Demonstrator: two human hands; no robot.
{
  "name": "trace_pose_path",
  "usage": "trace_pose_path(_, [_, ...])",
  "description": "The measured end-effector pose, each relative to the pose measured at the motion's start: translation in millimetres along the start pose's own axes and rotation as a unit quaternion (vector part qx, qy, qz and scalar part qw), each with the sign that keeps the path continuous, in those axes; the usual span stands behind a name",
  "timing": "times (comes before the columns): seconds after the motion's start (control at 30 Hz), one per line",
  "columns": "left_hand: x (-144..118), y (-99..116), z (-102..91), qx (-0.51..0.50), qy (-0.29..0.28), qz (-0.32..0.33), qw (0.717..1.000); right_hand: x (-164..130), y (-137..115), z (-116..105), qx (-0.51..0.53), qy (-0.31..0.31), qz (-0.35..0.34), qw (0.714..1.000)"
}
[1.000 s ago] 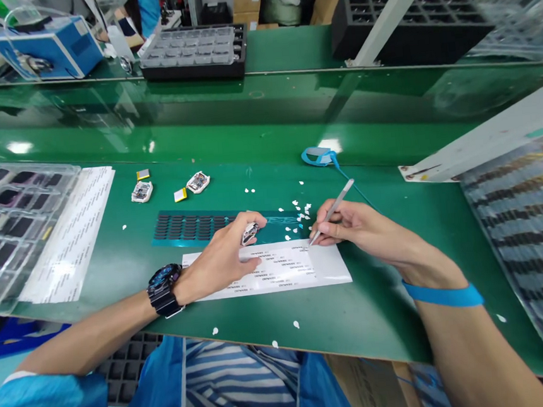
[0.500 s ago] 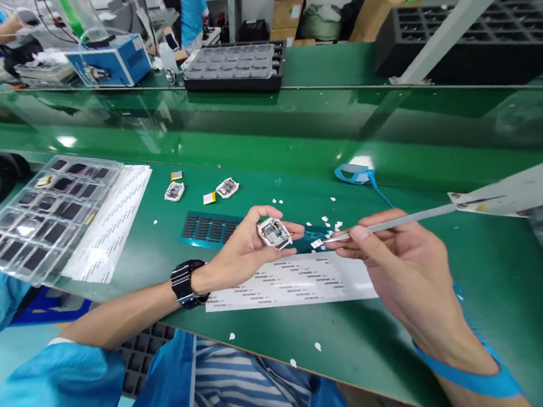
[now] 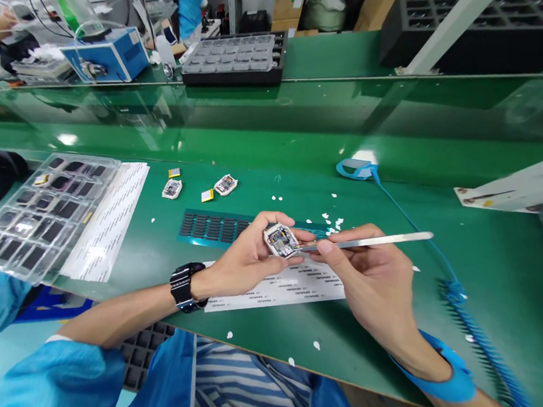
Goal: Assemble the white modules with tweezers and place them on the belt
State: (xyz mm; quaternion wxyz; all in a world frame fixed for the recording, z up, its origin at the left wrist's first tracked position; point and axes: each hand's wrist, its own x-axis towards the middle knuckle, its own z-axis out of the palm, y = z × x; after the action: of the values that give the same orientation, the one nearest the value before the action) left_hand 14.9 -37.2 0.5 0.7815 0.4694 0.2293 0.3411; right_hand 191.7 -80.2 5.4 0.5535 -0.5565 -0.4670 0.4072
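While left hand [image 3: 250, 256] grips module [image 3: 281, 240], label sheet [image 3: 279, 289] print unreadable

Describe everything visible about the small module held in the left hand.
The small module is a rounded-square white frame, open face up, showing circuit parts inside. It is tilted slightly, pinched between the left hand thumb and fingers above the label sheet. The tip of the tweezers, held by the right hand, touches its right edge.

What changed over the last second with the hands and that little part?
The left hand lifted the small module off the label sheet and turned it face up. The right hand brought the tweezers from the sheet to the module, tip now touching it. Both grips held; the tray stayed put.
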Motion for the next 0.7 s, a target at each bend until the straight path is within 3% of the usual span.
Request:
trace_pose_path(0.47, [-0.3,-1.3,0.8,0.003,0.001,0.011,1.000,-3.8,7.9,2.2,-0.014,0.037,0.004,0.999])
trace_pose_path(0.7, [-0.9,-0.2,1.1,-0.010,0.003,0.006,1.000,-3.5,5.7,1.2,-0.023,0.020,0.002,1.000])
